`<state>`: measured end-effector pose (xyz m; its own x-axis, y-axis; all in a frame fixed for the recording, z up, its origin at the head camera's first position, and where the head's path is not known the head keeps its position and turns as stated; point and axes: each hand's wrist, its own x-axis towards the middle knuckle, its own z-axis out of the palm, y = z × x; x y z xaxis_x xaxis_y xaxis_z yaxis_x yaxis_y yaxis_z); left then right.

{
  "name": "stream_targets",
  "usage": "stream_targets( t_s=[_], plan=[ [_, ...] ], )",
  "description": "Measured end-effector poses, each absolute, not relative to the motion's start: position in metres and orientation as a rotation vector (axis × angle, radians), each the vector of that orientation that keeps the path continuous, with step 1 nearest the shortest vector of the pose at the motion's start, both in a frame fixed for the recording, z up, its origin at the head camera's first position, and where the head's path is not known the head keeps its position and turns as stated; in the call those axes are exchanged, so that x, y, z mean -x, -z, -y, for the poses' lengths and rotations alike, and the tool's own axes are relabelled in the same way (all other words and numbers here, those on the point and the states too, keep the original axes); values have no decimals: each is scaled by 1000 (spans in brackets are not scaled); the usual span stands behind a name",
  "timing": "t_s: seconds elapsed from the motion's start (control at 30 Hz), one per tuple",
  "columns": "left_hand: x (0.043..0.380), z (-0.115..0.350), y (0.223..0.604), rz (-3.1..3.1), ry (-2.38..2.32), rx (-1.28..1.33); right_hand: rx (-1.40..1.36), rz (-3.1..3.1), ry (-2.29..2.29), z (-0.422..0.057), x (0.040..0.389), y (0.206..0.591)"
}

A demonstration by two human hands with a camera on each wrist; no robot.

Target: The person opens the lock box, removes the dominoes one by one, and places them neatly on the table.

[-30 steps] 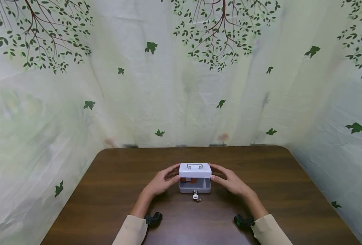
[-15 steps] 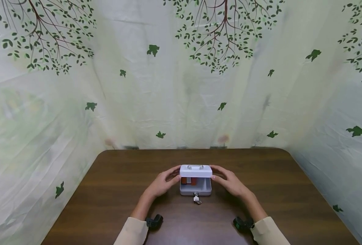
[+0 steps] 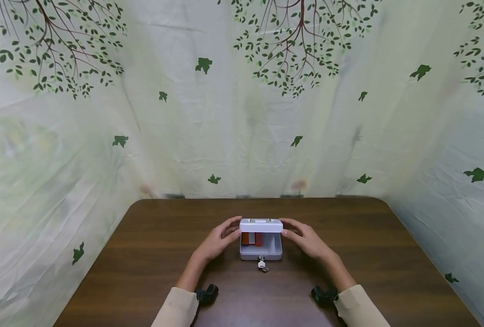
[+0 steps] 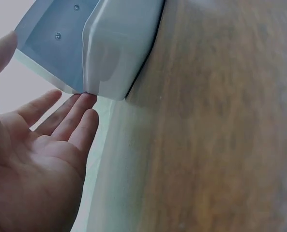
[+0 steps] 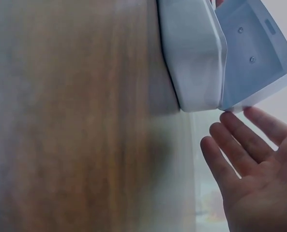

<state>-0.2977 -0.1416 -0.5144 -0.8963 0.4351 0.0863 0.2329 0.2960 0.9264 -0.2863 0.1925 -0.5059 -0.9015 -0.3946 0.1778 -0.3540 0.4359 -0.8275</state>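
Note:
A small white cash box [image 3: 261, 250] sits on the table with its lid [image 3: 261, 225] partly raised. Its keys [image 3: 262, 264] hang at the front lock. Inside, on the left, is an orange-red thing [image 3: 258, 239] with a pale middle; its kind is unclear. My left hand [image 3: 218, 241] is at the box's left side, thumb by the lid's front corner. In the left wrist view, its fairly straight fingertips [image 4: 87, 98] touch the rear hinge side. On the right, my right hand [image 3: 306, 240] mirrors this, with extended fingers [image 5: 245, 133] at the lid's rear edge.
The brown wooden table [image 3: 176, 218] reaches back to a pale curtain [image 3: 246, 136] printed with leaves and branches. Dark wrist-worn devices sit by both beige sleeves [image 3: 178, 306].
The lid has tilted further up and back, with both hands keeping to its sides. More of the orange-red thing and the box's inside shows now. The head view shifted slightly.

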Motion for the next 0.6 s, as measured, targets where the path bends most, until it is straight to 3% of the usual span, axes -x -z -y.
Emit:
stream_targets(
  t_s=[0.6],
  plan=[
    [307, 135, 508, -2536, -1641, -495, 542, -2546, 1653, -182, 296, 500]
  ],
)
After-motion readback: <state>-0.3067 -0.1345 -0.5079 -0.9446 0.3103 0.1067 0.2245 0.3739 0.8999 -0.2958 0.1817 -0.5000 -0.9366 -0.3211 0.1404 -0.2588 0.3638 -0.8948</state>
